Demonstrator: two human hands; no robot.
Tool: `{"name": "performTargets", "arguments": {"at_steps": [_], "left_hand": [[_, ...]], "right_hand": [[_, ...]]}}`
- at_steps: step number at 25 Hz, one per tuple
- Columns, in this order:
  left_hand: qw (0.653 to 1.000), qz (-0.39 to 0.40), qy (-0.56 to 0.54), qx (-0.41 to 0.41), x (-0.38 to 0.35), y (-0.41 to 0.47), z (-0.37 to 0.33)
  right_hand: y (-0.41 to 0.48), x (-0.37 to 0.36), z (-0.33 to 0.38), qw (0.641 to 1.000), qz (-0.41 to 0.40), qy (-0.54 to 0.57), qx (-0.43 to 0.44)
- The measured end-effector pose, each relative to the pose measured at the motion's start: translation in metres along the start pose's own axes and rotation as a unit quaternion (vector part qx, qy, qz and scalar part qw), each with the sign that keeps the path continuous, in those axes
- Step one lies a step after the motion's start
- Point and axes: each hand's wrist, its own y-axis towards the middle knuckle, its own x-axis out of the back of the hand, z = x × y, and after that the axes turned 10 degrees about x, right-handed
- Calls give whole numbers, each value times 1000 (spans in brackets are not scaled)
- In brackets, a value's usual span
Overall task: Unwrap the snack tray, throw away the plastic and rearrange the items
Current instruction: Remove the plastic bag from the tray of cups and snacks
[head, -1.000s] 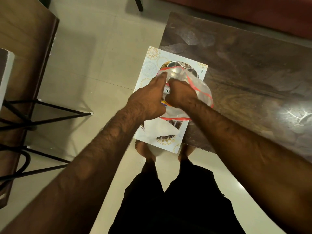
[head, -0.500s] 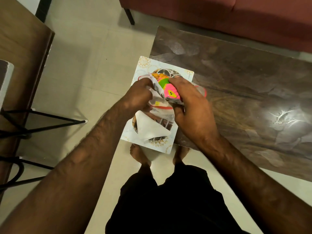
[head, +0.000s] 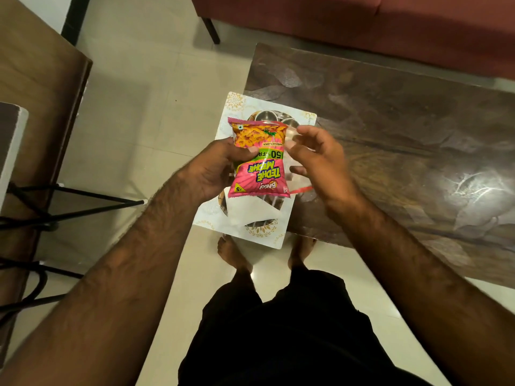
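Snack tray (head: pixel 237 218), a white patterned board with small steel bowls (head: pixel 264 115) at its far end, lying on the near left corner of the dark table (head: pixel 390 135) and overhanging the edge above the floor (head: pixel 139 121). Left hand (head: pixel 214 168) closed on the left edge of a pink snack packet (head: pixel 259 162), thumb pressed on its printed front, holding it upside down above the tray. Right hand (head: pixel 320 160) loosely open beside the packet's right edge, fingers spread; clear plastic (head: pixel 295 179) with a red strip hangs by its palm, but a grasp cannot be confirmed. Bare feet (head: pixel 231 254) stand below the tray. Red sofa (head: pixel 362 23) beyond the table.
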Motion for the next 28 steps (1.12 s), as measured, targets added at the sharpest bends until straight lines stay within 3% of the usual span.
{"name": "performTargets", "arguments": {"at_steps": [3,7,9,13,17,21,28], "left_hand": [[1000,28,-6,-9,-2,-3,2],[996,41,66,-32,-4,-5,0],[994,12,102,-42,-2,-7,-3],[970,-121,183,-101,9,-4,-7],[945,-172,250,-120,12,0,-8],[935,-188,275,-120,10,4,-12],[920,-210,302,-138,8,6,-12]], "right_hand": [[11,3,1,984,87,96,-124],[8,-5,2,980,111,114,-118],[8,2,7,980,95,135,-111],[16,50,27,983,57,153,-86],[39,108,20,980,-37,189,-49],[73,136,-35,973,-123,158,-118],[101,103,-143,949,-82,120,-280]]}}
